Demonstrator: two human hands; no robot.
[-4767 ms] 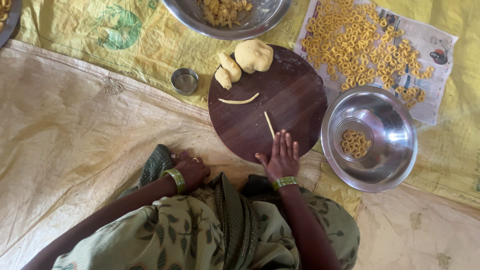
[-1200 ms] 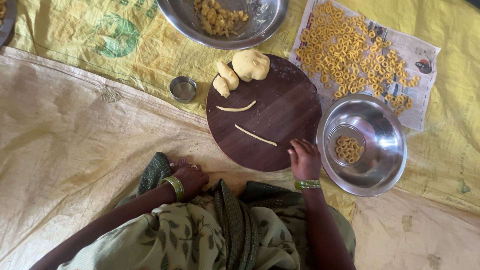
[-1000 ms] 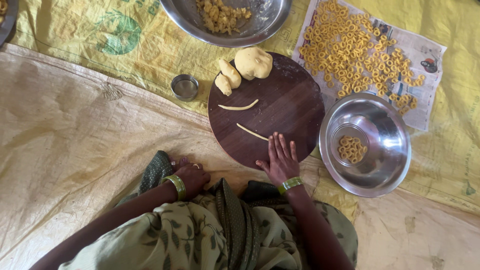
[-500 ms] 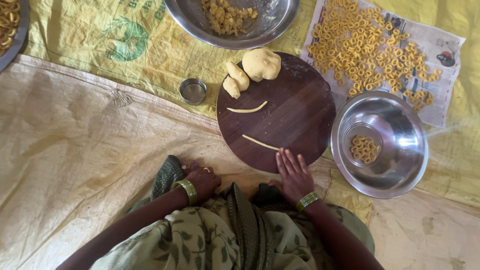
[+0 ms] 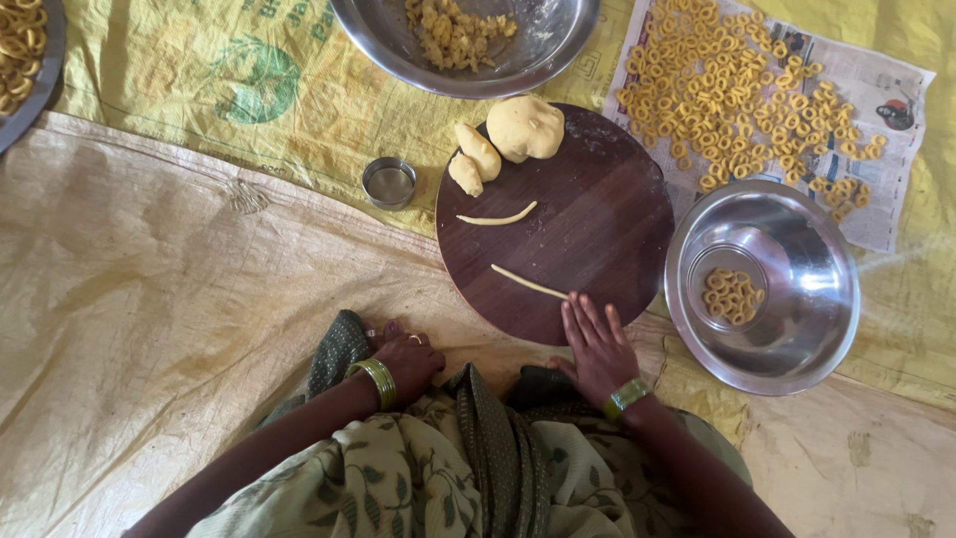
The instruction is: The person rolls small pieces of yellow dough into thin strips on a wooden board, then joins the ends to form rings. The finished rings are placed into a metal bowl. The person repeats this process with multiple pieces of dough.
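A round dark wooden board [image 5: 597, 214] lies on the ground cloth. My right hand [image 5: 596, 347] rests flat at its near edge, fingers together, fingertips touching the end of a thin rolled dough strand [image 5: 528, 283]. A second, curved strand [image 5: 496, 217] lies further up the board. A large dough ball [image 5: 525, 128] and two smaller lumps [image 5: 472, 159] sit at the far edge. My left hand [image 5: 408, 361] is curled on my foot beside my knee, holding nothing.
A steel bowl [image 5: 787, 339] with a few dough rings [image 5: 730, 295] stands right of the board. Several rings [image 5: 737, 90] are spread on newspaper. A big steel bowl [image 5: 558, 50] of crumbly dough sits beyond the board, a small steel cup [image 5: 388, 182] to its left.
My right hand has slid back and forth over the near strand, rolling it thinner and longer; it now sits at the strand's right end. The camera view has shifted slightly. The left hand stayed put.
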